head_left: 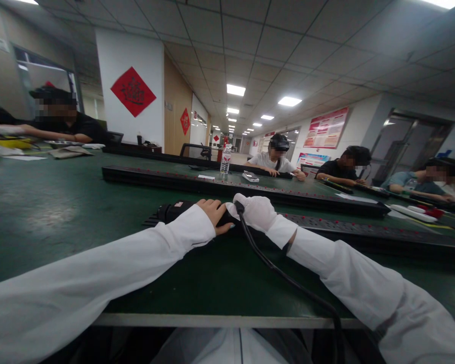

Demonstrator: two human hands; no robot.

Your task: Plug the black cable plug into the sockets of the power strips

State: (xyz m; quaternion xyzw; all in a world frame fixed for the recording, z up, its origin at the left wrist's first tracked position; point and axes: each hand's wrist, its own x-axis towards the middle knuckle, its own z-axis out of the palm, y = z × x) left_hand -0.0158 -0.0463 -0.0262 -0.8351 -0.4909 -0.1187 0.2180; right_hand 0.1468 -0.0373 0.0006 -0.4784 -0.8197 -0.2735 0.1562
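Observation:
In front of me a long black strip dotted with red (341, 223), which looks like a power strip, lies across the table. My left hand (214, 215), bare, curls over its left part with fingers and thumb around the black body. A small pale label shows on the strip's left end. My right hand (256, 211), in a white glove, is closed around the end of a thick black cable (263, 255), close beside my left fingertips. From there the cable runs down across the table and over its front edge. The cable's tip is hidden by the glove.
A second black strip (212, 183) lies behind the first. Beyond it stand a water bottle (225, 161) and a small white device (250, 177). Papers and white items (413, 212) lie at the right. Several people sit around the green table (174, 288).

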